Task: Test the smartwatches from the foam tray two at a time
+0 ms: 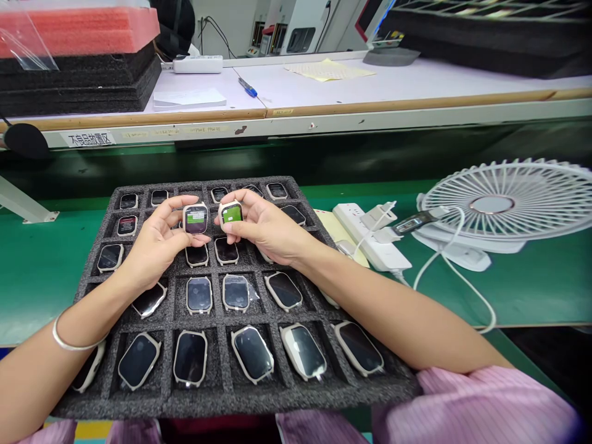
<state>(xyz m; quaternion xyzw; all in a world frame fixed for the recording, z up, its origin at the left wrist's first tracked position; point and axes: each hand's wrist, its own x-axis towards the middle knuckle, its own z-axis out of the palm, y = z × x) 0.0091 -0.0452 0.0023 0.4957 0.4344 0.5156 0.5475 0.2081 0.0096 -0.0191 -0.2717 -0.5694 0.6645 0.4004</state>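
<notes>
My left hand (160, 237) grips a smartwatch body (195, 219) between thumb and fingers, its lit screen showing a green band with text. Close beside it, my right hand (266, 225) pinches a second smartwatch body (230, 213) with a green lit screen. Both watches are held up over a dark grey foam tray (217, 394). Strapless watches with pale cases lie in the tray's square compartments, such as a dark-screened one (190, 357) near the front. A few at the back have text on their screens. My hands and forearms hide some compartments.
Right of the tray, a white power strip (370, 237) with plugs and cables lies by a white fan (493, 203). Behind runs a raised shelf (296, 102) with a blue pen (248, 87), papers (189, 98) and stacked red and black foam (78, 55).
</notes>
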